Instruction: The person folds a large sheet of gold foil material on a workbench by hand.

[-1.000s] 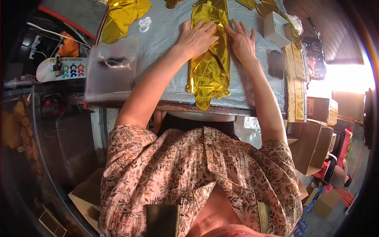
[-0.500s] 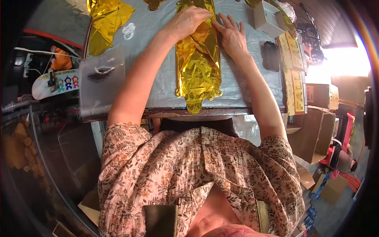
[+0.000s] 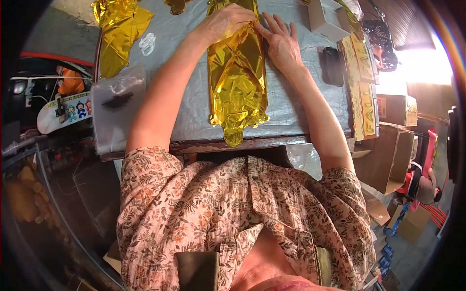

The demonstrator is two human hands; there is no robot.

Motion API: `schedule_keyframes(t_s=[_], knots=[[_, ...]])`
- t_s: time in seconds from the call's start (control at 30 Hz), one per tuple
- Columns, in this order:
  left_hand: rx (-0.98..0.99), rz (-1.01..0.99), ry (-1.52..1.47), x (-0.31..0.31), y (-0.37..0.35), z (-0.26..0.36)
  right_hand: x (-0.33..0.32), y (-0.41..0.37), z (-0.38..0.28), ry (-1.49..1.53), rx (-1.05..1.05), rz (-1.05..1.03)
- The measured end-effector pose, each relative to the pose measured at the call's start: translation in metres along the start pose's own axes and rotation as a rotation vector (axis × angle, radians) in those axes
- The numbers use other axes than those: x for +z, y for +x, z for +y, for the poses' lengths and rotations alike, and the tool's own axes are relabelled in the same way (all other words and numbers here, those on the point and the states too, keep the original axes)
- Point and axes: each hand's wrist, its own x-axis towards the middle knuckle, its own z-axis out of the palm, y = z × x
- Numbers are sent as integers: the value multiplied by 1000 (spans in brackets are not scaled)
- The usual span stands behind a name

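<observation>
A flat, folded gold foil balloon [image 3: 238,92] lies lengthwise on the table, its rounded tab overhanging the near edge. My left hand [image 3: 225,23] reaches across its upper part, fingers pinched together on the foil near its right edge. Beside that edge is my right hand [image 3: 283,46], fingers spread over the table covering. Its thumb side touches or nearly touches the foil close to the left fingertips. The balloon's far end runs out of view at the top, partly hidden by the left hand.
More gold foil [image 3: 127,36] lies at the far left near a white coil [image 3: 147,44] and a clear plastic bag [image 3: 119,111] with something dark. To the right are a white box [image 3: 328,22], a black object [image 3: 333,65] and lettered packets [image 3: 361,104]. Cardboard boxes [image 3: 388,157] stand beyond.
The view has shifted slightly. The raised, creased foil by my left hand has been drawn flatter and the hands stay close together at the right edge.
</observation>
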Motion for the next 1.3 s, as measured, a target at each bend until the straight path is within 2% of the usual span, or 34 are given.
schedule_keyframes(t_s=[0.2,0.3,0.37,0.4,0.5,0.57,0.6,0.67,0.73,0.8,0.87,1.0,1.1,1.17,1.3], knots=[[-7,-36,66,-4,6,4,-4,1,-2,-30,-14,4],[56,-31,167,-7,10,5,-3,-1,-1,-18,-15,13],[-46,-187,164,-9,12,3,-2,0,-1,-20,-15,15],[-46,-186,164,-9,13,3,-2,0,0,-17,-17,18],[2,-114,164,-4,13,-4,-4,-1,-1,-43,-24,11],[238,124,240,-4,13,-5,-10,-2,-6,-71,-30,2],[236,124,239,-4,13,-6,-13,-5,-9,-44,-39,-7],[132,-47,208,-8,15,-2,-17,-10,-17,-16,-50,-20],[135,-61,194,-8,18,-3,-20,-13,-23,-64,-72,-100],[140,-77,181,-6,18,-4,-23,-16,-29,-33,-98,-69],[33,-121,80,-12,19,4,-25,-20,-34,0,-123,-39],[158,-37,254,-16,17,13,-26,-30,-47,56,-143,-133],[128,20,157,-7,13,5,-30,-36,-51,77,-172,-138],[80,5,-15,0,14,-2,-34,-39,-53,82,-183,-136],[73,81,-56,3,9,2,-43,-51,-64,225,-178,-159]])
